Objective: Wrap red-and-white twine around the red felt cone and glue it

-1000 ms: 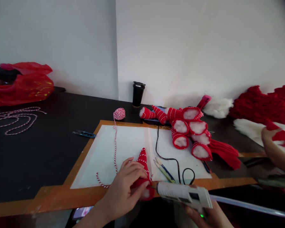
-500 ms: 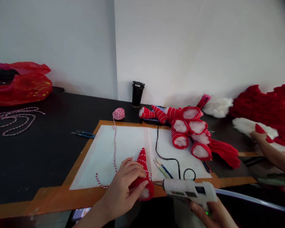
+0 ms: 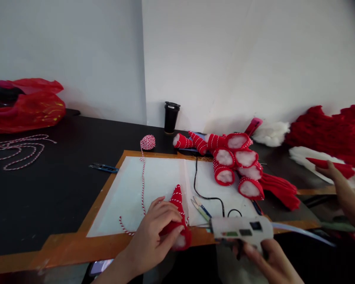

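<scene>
A red cone (image 3: 177, 197) wound with red-and-white cord lies at the front edge of the white sheet, white stuffing showing at its near end. My left hand (image 3: 158, 232) is closed around its lower part. Gripped in my right hand (image 3: 264, 256) is a white glue gun (image 3: 239, 228), its nozzle pointing left, a little apart from the cone. A loose end of striped cord (image 3: 124, 225) lies left of my left hand. More cord runs back to a ball (image 3: 148, 142). Right of the cone lie green and blue snips (image 3: 201, 208).
Stuffed red cones (image 3: 225, 157) are piled at the back right. A black cup (image 3: 171, 117) stands by the wall. Far left are a red bag (image 3: 29, 106) and blue snips (image 3: 104, 167). At right, another person's hand (image 3: 331, 173) holds red fabric near white stuffing.
My right hand and the glue gun have moved right and slightly up, away from the cone. My left hand stays in place. The other person's hand has moved right, with red fabric in it.
</scene>
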Available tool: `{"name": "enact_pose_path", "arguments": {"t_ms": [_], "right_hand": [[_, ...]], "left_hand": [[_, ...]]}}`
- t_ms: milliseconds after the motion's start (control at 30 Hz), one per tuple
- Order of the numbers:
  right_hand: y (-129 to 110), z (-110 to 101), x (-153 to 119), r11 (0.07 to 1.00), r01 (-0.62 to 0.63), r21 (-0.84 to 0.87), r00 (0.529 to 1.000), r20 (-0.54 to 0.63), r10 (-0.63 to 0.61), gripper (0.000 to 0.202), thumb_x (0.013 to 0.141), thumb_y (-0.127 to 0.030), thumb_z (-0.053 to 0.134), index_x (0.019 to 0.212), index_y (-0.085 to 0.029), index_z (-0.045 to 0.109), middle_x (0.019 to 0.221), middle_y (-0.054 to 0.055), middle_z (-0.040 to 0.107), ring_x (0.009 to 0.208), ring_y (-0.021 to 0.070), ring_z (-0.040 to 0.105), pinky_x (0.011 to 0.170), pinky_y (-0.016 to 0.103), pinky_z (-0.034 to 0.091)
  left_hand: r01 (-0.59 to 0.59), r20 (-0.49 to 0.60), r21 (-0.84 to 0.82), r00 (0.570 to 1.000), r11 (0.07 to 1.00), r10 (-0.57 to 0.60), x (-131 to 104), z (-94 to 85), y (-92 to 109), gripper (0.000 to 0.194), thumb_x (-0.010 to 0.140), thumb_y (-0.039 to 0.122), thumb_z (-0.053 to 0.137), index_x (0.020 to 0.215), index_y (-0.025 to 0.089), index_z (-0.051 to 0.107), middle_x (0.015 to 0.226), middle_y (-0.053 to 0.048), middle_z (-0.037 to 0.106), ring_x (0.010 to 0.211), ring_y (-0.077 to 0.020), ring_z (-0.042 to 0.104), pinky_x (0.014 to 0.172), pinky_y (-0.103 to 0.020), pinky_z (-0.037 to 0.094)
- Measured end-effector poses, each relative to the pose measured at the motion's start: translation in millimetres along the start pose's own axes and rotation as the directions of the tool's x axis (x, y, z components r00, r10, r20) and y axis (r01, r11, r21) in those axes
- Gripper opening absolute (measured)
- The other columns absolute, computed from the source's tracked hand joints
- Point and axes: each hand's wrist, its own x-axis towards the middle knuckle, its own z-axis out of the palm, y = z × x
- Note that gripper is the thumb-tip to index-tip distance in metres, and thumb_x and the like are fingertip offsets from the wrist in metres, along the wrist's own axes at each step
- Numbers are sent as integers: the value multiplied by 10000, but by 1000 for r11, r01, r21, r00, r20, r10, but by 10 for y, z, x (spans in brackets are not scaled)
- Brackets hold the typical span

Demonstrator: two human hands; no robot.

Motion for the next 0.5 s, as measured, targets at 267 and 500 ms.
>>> {"name": "enact_pose_path", "arguments": {"t_ms": [267, 500], "right_hand": [[359, -277, 661, 947, -40, -317, 997, -75, 17, 495, 825, -689, 601, 729, -203, 594, 603, 33, 633, 549, 218, 597, 554, 326, 463], [145, 161, 432, 739, 261, -621, 800, -290, -525, 349, 927, -467, 577, 1044, -160, 692, 1085, 171, 679, 1027, 343, 644, 879, 475, 508]], "left_hand": [[-5, 7, -1, 1000, 1000, 5, -14, -3, -17, 124, 928, 110, 555, 947, 230, 581, 945, 3, 680, 986, -175, 627, 1120, -453, 287], [0, -7, 0, 1000, 1000, 0, -14, 23, -11, 116, 925, 115, 561, 938, 227, 583, 932, 2, 683, 971, -177, 628, 1113, -452, 289]]}}
